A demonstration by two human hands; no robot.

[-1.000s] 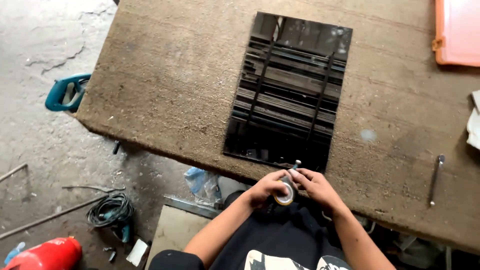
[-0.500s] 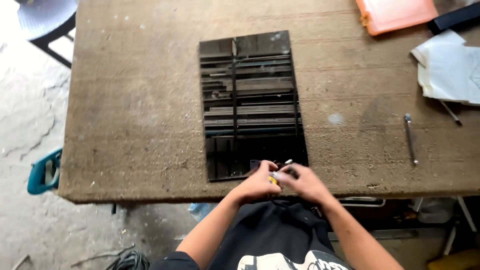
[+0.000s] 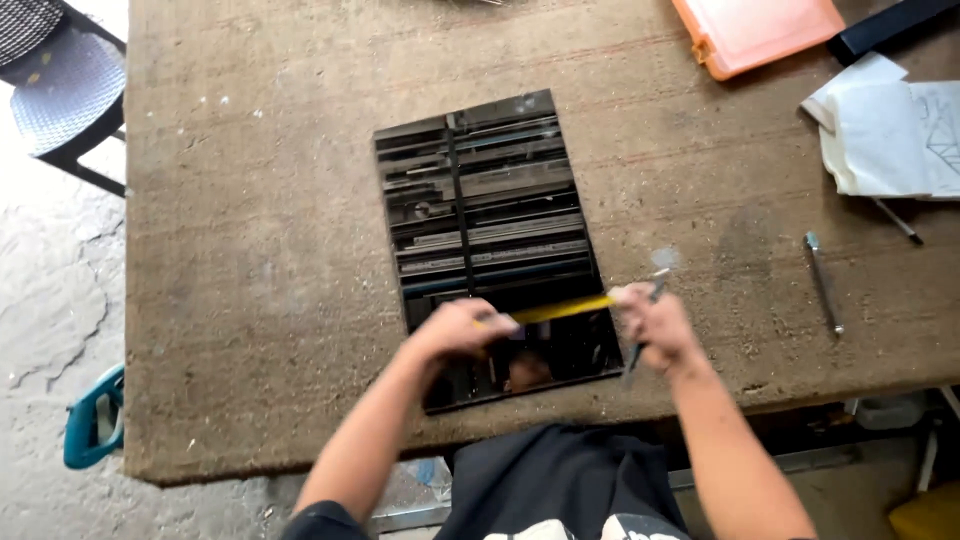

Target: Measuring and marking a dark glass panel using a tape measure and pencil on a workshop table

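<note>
— Reaching forward from the near table edge, both forearms are seen angled inward over the dark mirror pane (image 3: 490,230), aren't they?

— Yes. The left hand (image 3: 455,333) is curled shut on one end of a yellow tape measure blade (image 3: 560,310), which is stretched across the pane's lower part. The right hand (image 3: 650,322) is clenched on the other end, and a thin dark pen-like tool (image 3: 640,345) is also gripped there.

— And the pane?

— It is laid flat on the worn wooden table (image 3: 250,250).

a yellow tape measure (image 3: 560,310) stretched flat across the near end of a dark mirror pane (image 3: 495,240), apparently touching.
</note>
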